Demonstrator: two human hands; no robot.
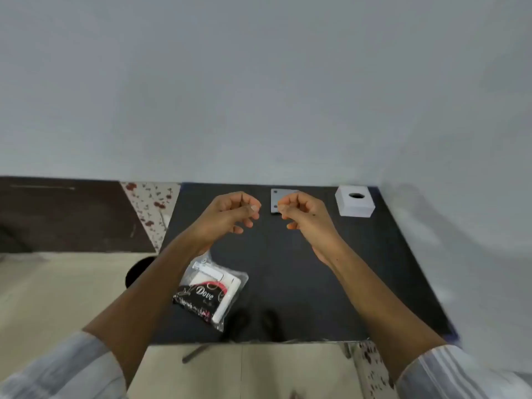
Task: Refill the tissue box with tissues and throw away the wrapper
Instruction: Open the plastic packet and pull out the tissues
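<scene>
My left hand (230,214) and right hand (303,211) curl on nothing; tissue pack (208,293) lies askew; tissue box (355,207) opening faces up.

Left hand (230,214), right hand (302,211), curled, above black table (288,283) with tissue pack (210,292) and tissue box (355,204).

A black table (288,283) stands against a grey wall (259,82), speckled tiling (149,203) beside it.

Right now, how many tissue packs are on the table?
1. The pack lies on the table, near its front-left corner. Inside the box is hidden.
</scene>
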